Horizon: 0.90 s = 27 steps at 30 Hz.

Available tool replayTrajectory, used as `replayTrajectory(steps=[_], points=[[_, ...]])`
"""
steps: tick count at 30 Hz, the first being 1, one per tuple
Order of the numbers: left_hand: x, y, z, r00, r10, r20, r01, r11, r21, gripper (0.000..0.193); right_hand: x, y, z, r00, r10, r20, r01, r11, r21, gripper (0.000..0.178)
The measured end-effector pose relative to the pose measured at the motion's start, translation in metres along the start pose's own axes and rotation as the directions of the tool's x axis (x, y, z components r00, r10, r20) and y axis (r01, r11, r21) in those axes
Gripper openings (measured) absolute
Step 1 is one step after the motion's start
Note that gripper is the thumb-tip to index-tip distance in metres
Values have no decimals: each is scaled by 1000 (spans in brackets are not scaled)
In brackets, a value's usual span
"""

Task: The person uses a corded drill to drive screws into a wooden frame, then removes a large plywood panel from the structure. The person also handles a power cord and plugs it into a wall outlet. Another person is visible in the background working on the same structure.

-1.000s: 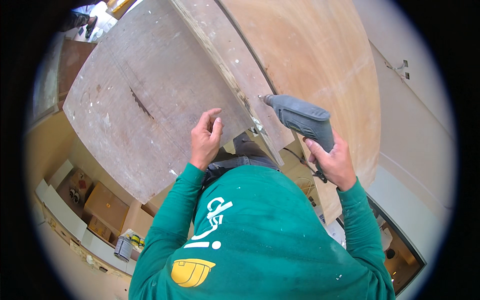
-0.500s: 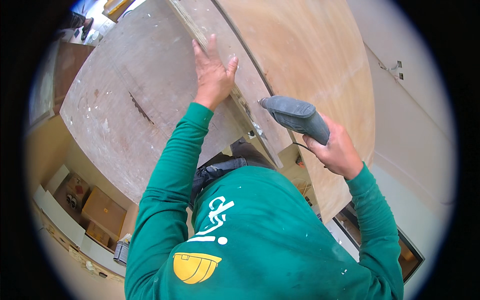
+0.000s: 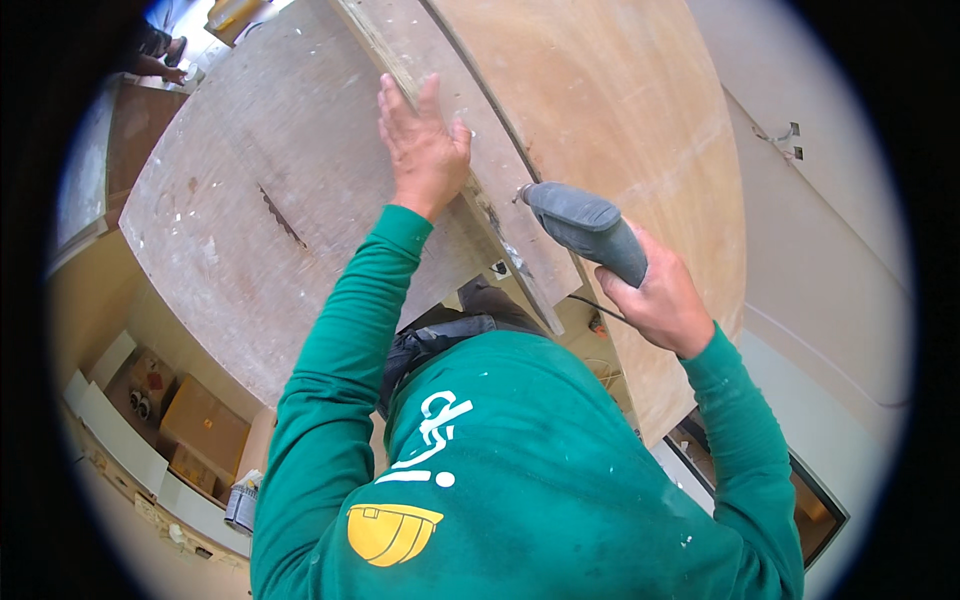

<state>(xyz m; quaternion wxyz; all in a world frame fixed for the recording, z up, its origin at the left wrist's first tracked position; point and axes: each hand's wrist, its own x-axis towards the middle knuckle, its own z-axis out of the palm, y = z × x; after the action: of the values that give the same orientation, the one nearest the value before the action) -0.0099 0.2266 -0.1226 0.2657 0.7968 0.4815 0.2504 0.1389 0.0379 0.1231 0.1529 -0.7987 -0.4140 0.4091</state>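
Observation:
My right hand (image 3: pixel 672 305) is wrapped around the handle of a grey corded power drill (image 3: pixel 580 218). The drill's tip points left and seems to meet a pale plywood strip (image 3: pixel 556 280), though I cannot tell whether it touches. My left hand (image 3: pixel 424 152) lies open on the raised edge of a narrow wooden batten (image 3: pixel 372 42), fingers stretched and thumb apart. That batten runs along the strip's left side. Beneath it spreads a worn, paint-flecked wooden board (image 3: pixel 290 130) with a dark saw slot cut in it.
A large smooth plywood sheet (image 3: pixel 640 130) lies on the right, beside a wall with an open wired socket (image 3: pixel 793 140). Cardboard boxes (image 3: pixel 205 425) and a can (image 3: pixel 241 505) sit at lower left. At the far upper left, another person's hand (image 3: pixel 174 75) shows.
The drill and my right hand have shifted slightly left and up, and more of its cable shows. My left hand stays nearly in place. Another person's hand has come into view at upper left.

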Motion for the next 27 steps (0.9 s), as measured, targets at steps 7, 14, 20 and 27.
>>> replayTrajectory(steps=[7,14,20,27], points=[[1,27,-29,826,267,497,-349,934,77,27,-13,2,-21,949,316,-13,-306,927,216,38],[1,39,-20,908,407,96,-413,909,56,30,1,-8,-54,966,229,-118,-168,909,382,25],[130,-61,-31,935,-268,-233,219,952,-213,69,88,-36,-53,999,11,-50,9,928,372,27],[158,-72,-1,893,-442,-85,409,876,-256,83,212,-103,-67,971,-224,-88,240,927,289,32]])
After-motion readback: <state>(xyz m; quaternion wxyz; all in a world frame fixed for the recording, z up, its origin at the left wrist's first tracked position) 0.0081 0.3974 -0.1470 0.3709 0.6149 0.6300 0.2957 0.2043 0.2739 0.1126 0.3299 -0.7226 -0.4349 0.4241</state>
